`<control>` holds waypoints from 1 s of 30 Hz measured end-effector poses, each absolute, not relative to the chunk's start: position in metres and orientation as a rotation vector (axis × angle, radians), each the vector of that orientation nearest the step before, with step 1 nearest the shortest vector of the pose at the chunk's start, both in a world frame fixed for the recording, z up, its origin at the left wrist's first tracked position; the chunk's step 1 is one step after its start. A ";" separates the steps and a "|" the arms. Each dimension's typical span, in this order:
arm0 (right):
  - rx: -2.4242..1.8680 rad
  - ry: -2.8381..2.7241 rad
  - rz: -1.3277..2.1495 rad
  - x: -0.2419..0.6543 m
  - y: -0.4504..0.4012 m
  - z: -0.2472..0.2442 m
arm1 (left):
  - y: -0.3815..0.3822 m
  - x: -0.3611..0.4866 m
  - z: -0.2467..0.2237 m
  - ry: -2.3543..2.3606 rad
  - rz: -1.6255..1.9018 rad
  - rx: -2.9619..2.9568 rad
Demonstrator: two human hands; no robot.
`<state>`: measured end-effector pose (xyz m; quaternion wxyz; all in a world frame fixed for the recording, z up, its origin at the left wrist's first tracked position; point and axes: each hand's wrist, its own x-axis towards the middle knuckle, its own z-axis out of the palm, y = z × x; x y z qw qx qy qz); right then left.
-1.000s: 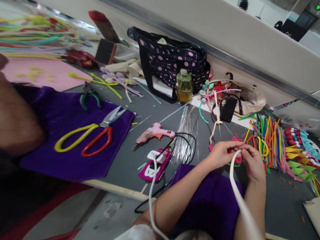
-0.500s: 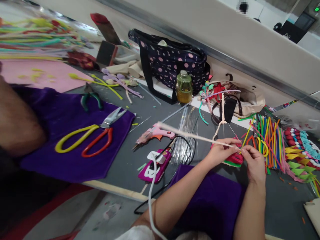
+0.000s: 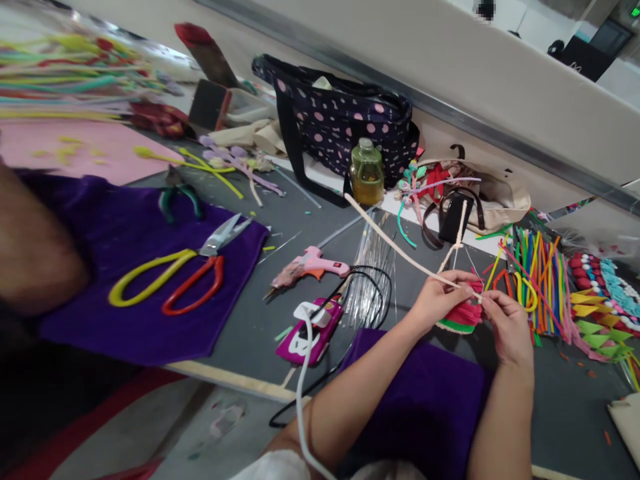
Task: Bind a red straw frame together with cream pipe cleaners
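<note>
A long cream-pink pipe cleaner runs up and left from my fingers, its free end near the bottle. My left hand pinches it. The fingertips of my right hand are closed on the same pipe cleaner close to the left ones. Behind and under my fingers shows a red-pink piece with a green and cream edge, like a watermelon slice, partly hidden. A twisted cream-pink stem stands up above it, with thin clear strands beside it. How these parts join is hidden by my fingers.
Left lie scissors, pliers and another person's arm. A pink glue gun and purple car-shaped item with cords are nearer. Bottle and bag stand behind; coloured pipe cleaners lie right.
The long pipe cleaner's free end has swung up and to the right. The twisted stem has shifted right and down slightly. Both hands stay close together in nearly the same place.
</note>
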<state>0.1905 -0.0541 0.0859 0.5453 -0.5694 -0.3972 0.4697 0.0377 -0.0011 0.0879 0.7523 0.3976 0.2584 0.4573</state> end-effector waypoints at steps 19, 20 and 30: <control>-1.225 -0.902 0.900 0.177 -0.050 0.089 | 0.009 0.038 0.083 0.780 1.367 0.710; -1.207 -0.918 0.839 0.177 -0.051 0.089 | 0.011 0.037 0.082 0.812 1.405 0.689; -1.205 -0.942 0.344 0.182 -0.051 0.100 | 0.000 0.045 0.071 0.678 0.485 0.982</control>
